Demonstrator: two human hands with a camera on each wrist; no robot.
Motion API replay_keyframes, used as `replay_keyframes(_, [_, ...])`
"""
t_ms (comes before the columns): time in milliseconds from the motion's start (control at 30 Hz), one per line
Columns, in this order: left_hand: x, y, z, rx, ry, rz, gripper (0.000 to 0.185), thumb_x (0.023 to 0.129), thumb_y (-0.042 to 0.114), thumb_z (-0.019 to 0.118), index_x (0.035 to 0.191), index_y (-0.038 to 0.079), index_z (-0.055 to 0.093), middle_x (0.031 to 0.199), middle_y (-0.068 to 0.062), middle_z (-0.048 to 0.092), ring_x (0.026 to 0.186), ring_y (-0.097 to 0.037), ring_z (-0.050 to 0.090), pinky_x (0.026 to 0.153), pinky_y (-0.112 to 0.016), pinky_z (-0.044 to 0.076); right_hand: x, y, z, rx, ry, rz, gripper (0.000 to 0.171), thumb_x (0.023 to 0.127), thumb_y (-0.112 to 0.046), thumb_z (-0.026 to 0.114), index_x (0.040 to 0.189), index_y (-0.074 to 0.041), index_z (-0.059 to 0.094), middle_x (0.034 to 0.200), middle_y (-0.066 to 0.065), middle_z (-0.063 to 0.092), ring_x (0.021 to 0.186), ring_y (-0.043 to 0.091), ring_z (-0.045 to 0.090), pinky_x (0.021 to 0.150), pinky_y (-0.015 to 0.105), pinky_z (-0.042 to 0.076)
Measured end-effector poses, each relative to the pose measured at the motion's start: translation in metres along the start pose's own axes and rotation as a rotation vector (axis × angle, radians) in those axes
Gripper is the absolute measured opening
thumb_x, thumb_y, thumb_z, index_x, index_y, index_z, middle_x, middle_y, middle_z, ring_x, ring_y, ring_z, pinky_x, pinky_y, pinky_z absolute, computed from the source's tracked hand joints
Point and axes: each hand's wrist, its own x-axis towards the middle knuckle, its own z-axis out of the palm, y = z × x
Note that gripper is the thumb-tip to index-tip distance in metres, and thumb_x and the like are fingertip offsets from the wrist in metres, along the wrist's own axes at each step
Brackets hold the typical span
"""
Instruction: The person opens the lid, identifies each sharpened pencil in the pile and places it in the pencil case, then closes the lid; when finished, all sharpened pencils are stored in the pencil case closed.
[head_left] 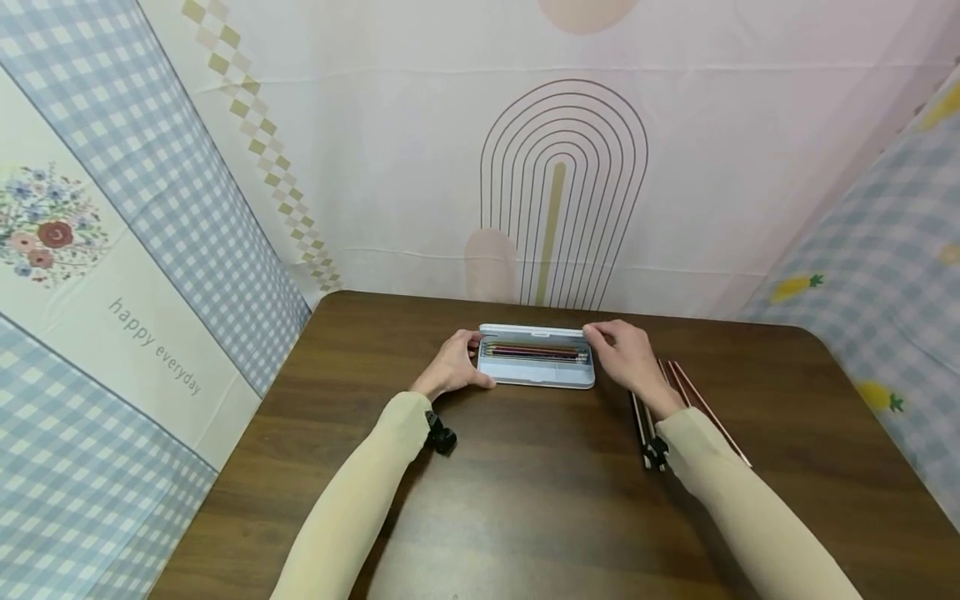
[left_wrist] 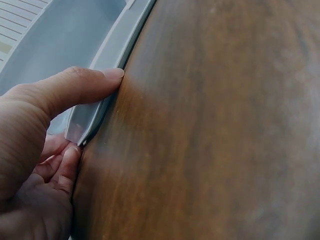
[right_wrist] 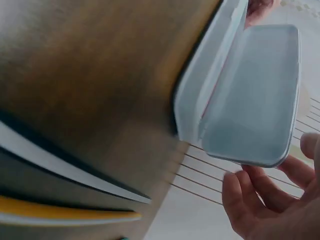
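Observation:
A pale blue pencil case (head_left: 517,372) lies open near the back of the table, its hinged lid (right_wrist: 255,95) raised on the far side. Several pencils (head_left: 532,352) lie lengthwise inside it. My left hand (head_left: 452,364) grips the case's left end; in the left wrist view the thumb (left_wrist: 82,85) presses on the near rim and the other fingers curl at the end. At the lid's right corner, my right hand (head_left: 626,354) holds the edge, with fingers (right_wrist: 262,187) bent behind it in the right wrist view.
Several loose pencils (head_left: 708,408) lie on the brown wooden table (head_left: 510,483), partly under the right forearm. Dark wrist cameras (head_left: 441,435) sit on both wrists. A patterned cloth (head_left: 405,167) hangs behind the table's back edge, with checked cloth at both sides.

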Motion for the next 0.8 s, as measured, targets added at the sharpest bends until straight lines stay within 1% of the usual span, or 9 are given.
replay_keyframes(133, [0.001, 0.000, 0.000, -0.041, 0.000, 0.010, 0.107, 0.073, 0.009, 0.099, 0.162, 0.003, 0.041, 0.151, -0.019, 0.058, 0.138, -0.034, 0.059, 0.122, -0.047, 0.049, -0.005, 0.004, 0.008, 0.010, -0.049, 0.013, 0.045, 0.114, -0.033, 0.056, 0.137, 0.001, 0.073, 0.141, 0.029, 0.069, 0.127, 0.047, 0.067, 0.108, 0.064, 0.054])
replay_keyframes(200, [0.001, 0.000, 0.000, -0.060, -0.004, 0.015, 0.108, 0.072, 0.007, 0.099, 0.163, 0.004, 0.041, 0.150, -0.019, 0.059, 0.137, -0.034, 0.059, 0.122, -0.047, 0.050, -0.007, 0.005, 0.011, 0.012, -0.068, 0.013, 0.044, 0.112, -0.032, 0.060, 0.136, 0.001, 0.074, 0.141, 0.029, 0.069, 0.125, 0.045, 0.067, 0.106, 0.063, 0.055])
replay_keyframes(267, [0.001, 0.000, 0.000, -0.063, -0.013, 0.020, 0.107, 0.071, 0.006, 0.099, 0.162, 0.004, 0.042, 0.149, -0.019, 0.060, 0.135, -0.035, 0.060, 0.120, -0.046, 0.051, -0.010, 0.006, 0.014, -0.002, -0.087, 0.011, 0.044, 0.110, -0.032, 0.064, 0.136, 0.002, 0.074, 0.142, 0.029, 0.067, 0.126, 0.045, 0.066, 0.106, 0.063, 0.054])
replay_keyframes(333, [0.000, 0.000, -0.001, -0.049, -0.025, 0.025, 0.106, 0.071, 0.007, 0.099, 0.162, 0.004, 0.043, 0.148, -0.019, 0.060, 0.134, -0.034, 0.061, 0.120, -0.046, 0.051, -0.012, 0.006, 0.017, -0.018, -0.108, 0.009, 0.046, 0.108, -0.031, 0.068, 0.137, 0.005, 0.072, 0.143, 0.031, 0.065, 0.129, 0.047, 0.063, 0.109, 0.064, 0.053])
replay_keyframes(467, [0.001, 0.000, -0.003, -0.006, -0.042, 0.033, 0.108, 0.072, 0.017, 0.101, 0.163, 0.007, 0.044, 0.152, -0.018, 0.058, 0.138, -0.034, 0.059, 0.121, -0.047, 0.050, -0.014, 0.006, 0.021, -0.061, -0.140, 0.026, 0.054, 0.105, -0.032, 0.073, 0.142, 0.007, 0.067, 0.148, 0.033, 0.060, 0.137, 0.050, 0.057, 0.117, 0.067, 0.048])
replay_keyframes(533, [0.001, 0.000, -0.004, 0.008, -0.047, 0.039, 0.107, 0.074, 0.024, 0.101, 0.163, 0.008, 0.044, 0.153, -0.017, 0.057, 0.140, -0.033, 0.058, 0.122, -0.048, 0.049, -0.015, 0.004, 0.022, -0.082, -0.157, 0.042, 0.059, 0.104, -0.034, 0.074, 0.145, 0.007, 0.065, 0.151, 0.033, 0.057, 0.139, 0.051, 0.055, 0.119, 0.068, 0.046])
replay_keyframes(600, [0.001, 0.000, -0.005, 0.014, -0.050, 0.037, 0.104, 0.077, 0.030, 0.099, 0.163, 0.010, 0.045, 0.153, -0.017, 0.057, 0.140, -0.032, 0.057, 0.122, -0.049, 0.049, -0.016, 0.002, 0.024, -0.100, -0.170, 0.056, 0.062, 0.103, -0.036, 0.075, 0.147, 0.006, 0.063, 0.152, 0.033, 0.054, 0.140, 0.052, 0.053, 0.119, 0.069, 0.045])
replay_keyframes(700, [0.000, 0.000, -0.006, 0.003, -0.057, 0.022, 0.095, 0.085, 0.038, 0.093, 0.163, 0.010, 0.046, 0.152, -0.016, 0.057, 0.140, -0.032, 0.056, 0.122, -0.050, 0.048, -0.017, -0.002, 0.026, -0.123, -0.188, 0.071, 0.065, 0.102, -0.036, 0.077, 0.149, 0.006, 0.062, 0.154, 0.034, 0.052, 0.141, 0.052, 0.053, 0.118, 0.070, 0.045])
replay_keyframes(800, [-0.001, 0.001, -0.006, -0.006, -0.053, 0.008, 0.087, 0.092, 0.042, 0.087, 0.162, 0.011, 0.048, 0.151, -0.017, 0.057, 0.138, -0.033, 0.056, 0.121, -0.051, 0.048, -0.017, -0.005, 0.028, -0.145, -0.188, 0.075, 0.064, 0.101, -0.034, 0.078, 0.147, 0.007, 0.062, 0.153, 0.034, 0.051, 0.139, 0.052, 0.054, 0.117, 0.069, 0.047])
